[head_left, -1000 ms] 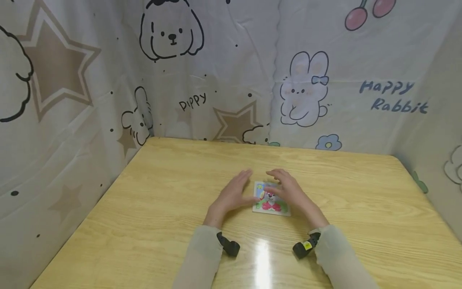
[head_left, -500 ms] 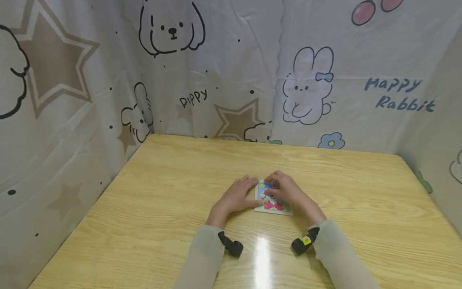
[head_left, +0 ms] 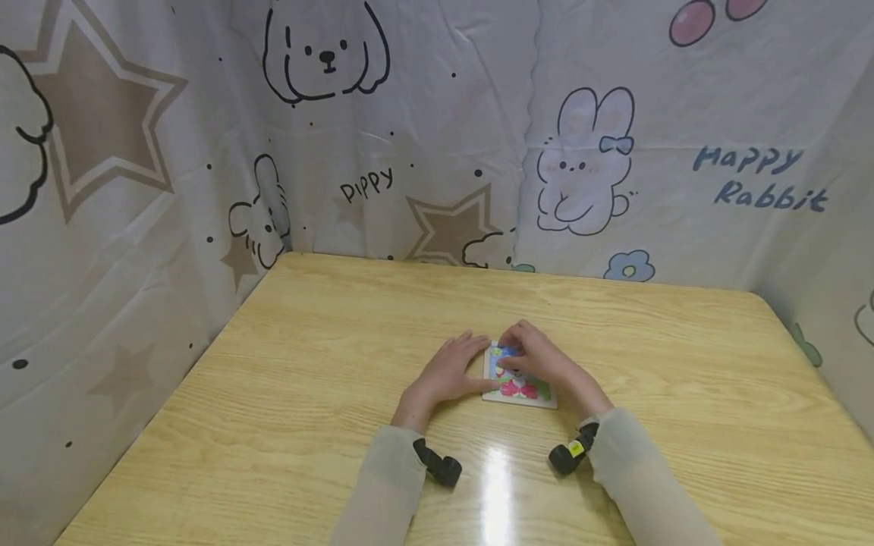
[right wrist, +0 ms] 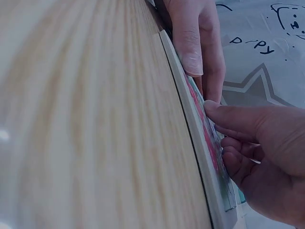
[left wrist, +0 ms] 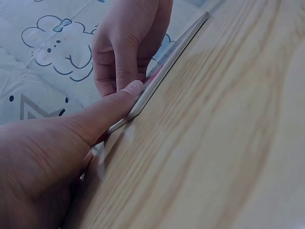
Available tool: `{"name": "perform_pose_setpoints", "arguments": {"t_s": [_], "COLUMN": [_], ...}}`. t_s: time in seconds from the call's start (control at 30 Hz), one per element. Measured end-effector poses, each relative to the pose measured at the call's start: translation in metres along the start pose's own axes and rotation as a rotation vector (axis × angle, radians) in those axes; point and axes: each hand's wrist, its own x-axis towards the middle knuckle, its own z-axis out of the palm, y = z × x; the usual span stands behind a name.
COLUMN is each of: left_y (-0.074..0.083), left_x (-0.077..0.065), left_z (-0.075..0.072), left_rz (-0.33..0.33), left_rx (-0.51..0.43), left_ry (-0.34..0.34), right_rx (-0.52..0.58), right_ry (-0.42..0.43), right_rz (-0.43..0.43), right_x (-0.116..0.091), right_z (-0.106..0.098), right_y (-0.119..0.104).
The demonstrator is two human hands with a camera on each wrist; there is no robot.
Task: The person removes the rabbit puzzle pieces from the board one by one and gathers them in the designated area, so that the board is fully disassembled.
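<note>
A small square picture board lies flat on the table, with a pink-and-white cartoon animal on a blue and green ground and a pale rim. My left hand braces its left side: straight fingers reach the upper left corner and the thumb rests on the lower left rim. Over the upper part of the picture is my right hand, with bent fingers and the thumb touching the face of the board. I cannot tell whether they pinch a piece of it. The right hand hides the animal's head.
The wooden table carries a bright light reflection near its front. Printed curtains enclose the back and both sides. A black wrist camera sits on the left wrist and another camera on the right.
Both hands have come in to the board. The left fingers and thumb settled at its left side, and the right fingertips lowered onto the picture. Over the last half second they barely move.
</note>
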Motion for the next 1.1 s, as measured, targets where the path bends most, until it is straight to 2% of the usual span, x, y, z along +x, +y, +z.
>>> {"name": "perform_pose_setpoints", "arguments": {"t_s": [0.2, 0.43, 0.67, 0.8, 0.9, 1.1], "left_y": [0.0013, 0.0023, 0.0014, 0.0027, 0.0035, 0.0026], "left_x": [-0.0003, -0.0018, -0.0009, -0.0018, -0.0021, -0.0016], "left_z": [0.0011, 0.0011, -0.0004, -0.002, -0.0025, -0.0001], "left_rz": [0.0, -0.001, 0.006, -0.002, -0.013, -0.025], "left_rx": [0.01, 0.004, 0.006, -0.013, -0.021, -0.02], "left_ry": [0.0, -0.001, 0.022, 0.021, 0.016, 0.013], "right_rx": [0.027, 0.035, -0.036, -0.054, -0.034, 0.087], "right_ry": [-0.013, 0.029, 0.087, 0.096, 0.098, 0.13], "right_rz": [0.016, -0.002, -0.093, -0.116, -0.108, -0.05], "right_x": [-0.0011, -0.0057, -0.0064, -0.0061, -0.0061, -0.0084], "right_z": [0.0012, 0.0041, 0.0045, 0.005, 0.006, 0.0075], "right_y": [0.0003, -0.0022, -0.0073, -0.0087, -0.0079, -0.0038]}}
